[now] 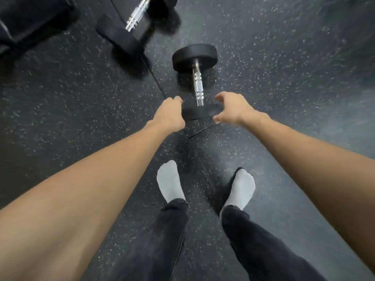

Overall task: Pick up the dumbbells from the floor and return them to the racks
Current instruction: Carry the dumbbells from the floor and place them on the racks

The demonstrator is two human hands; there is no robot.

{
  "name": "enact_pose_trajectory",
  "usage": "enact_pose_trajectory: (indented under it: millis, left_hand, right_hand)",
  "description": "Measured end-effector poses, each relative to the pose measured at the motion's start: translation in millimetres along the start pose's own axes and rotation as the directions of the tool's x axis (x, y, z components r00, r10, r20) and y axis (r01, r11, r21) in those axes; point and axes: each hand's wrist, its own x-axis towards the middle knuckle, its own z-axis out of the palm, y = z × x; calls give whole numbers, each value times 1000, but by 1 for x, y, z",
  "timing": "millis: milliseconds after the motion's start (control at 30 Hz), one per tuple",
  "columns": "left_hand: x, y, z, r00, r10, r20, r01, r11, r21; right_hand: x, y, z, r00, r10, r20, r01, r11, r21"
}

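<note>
Bare forearms fill the lower corners of the head view, both reaching forward and down. Below them: black trousers, feet in light grey socks [169, 180] standing on the dark speckled rubber floor [284, 63].

Near dumbbell, black round rubber heads with a ribbed chrome handle [197, 86], lies on the floor straight ahead of the feet, handle pointing away from the person. Its near head sits between the two hands.

Left hand [169, 113]: fingers curled, knuckles just beside the left edge of that near head; contact cannot be confirmed. Right hand [230, 109]: spread wide, thumb and fingers arched around the right edge, holding nothing.

Second black dumbbell with chrome handle [136, 16] lies upper left, blurred, well apart from the hands.
</note>
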Motion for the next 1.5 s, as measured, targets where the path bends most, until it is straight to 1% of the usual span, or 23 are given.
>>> enact_pose_trajectory:
  millis: [100,167,233,333,400,467,567,733,800,833,900,933,1000,1067,1133,1233,1300,1333,1367,1400,1433,1500]
  left_hand:
    - [35,-12,33,999,40,6,-40,999,7]
    - [56,-11,48,998,59,27,-60,998,19]
    - [72,-14,59,996,76,35,-77,997,26]
    - [87,-28,67,986,164,-34,-165,986,-34]
    - [85,-34,65,981,194,-27,-196,978,-76]
    - [82,-30,55,982,189,7,-188,980,-68]
    - [65,-15,21,987,156,45,-153,986,-65]
    - [27,6,-43,994,78,80,-59,974,-217]
    - [16,13,-55,992,23,127,12,963,-268]
    - [11,14,-58,986,7,165,49,941,-334]
    - [3,13,-55,963,5,268,130,866,-484]
    - [-1,12,-50,952,-1,306,166,843,-512]
    - [-9,8,-31,943,-49,329,232,806,-544]
    - [-14,2,-7,929,-117,350,316,744,-589]
    - [-19,-5,11,902,-155,402,385,709,-591]
    - [-41,-20,34,890,-169,424,418,672,-611]
    - [-57,-30,43,914,-163,371,387,621,-681]
    - [-59,-34,46,921,-159,355,376,598,-708]
    - [-57,-36,46,923,-149,356,371,597,-712]
    - [-54,-38,43,917,-136,376,374,626,-685]
    - [-53,-37,37,905,-119,409,377,672,-638]
    - [-47,-37,29,889,-84,450,345,767,-540]
  right_hand:
    - [38,14,32,1000,31,-2,-31,998,-55]
    - [56,22,46,999,26,-25,-27,998,-54]
    - [69,31,59,997,-7,-79,6,1000,-11]
    - [78,49,74,973,-77,-219,105,987,122]
    - [78,54,72,965,-106,-239,146,977,156]
    - [75,50,63,977,-82,-197,113,982,152]
    - [57,32,41,984,-32,-175,73,969,236]
    - [18,5,-9,997,-45,-56,61,939,339]
    - [5,0,-18,999,-44,18,32,903,429]
    - [-2,-2,-19,997,-44,69,6,881,473]
    - [-14,-1,-16,985,-33,170,-66,833,549]
    - [-19,0,-11,979,-10,203,-113,804,584]
    - [-23,2,3,969,45,244,-196,740,643]
    - [-26,8,22,952,104,287,-276,697,662]
    - [-31,21,43,930,147,337,-347,650,676]
    - [-48,41,82,925,174,338,-376,553,743]
    - [-57,40,100,938,175,301,-348,485,803]
    - [-58,38,104,942,182,282,-334,433,837]
    - [-56,37,104,943,179,281,-330,382,863]
    - [-54,36,102,940,171,296,-339,361,869]
    - [-50,36,99,935,162,316,-355,374,857]
    - [-48,35,94,931,153,331,-364,462,809]
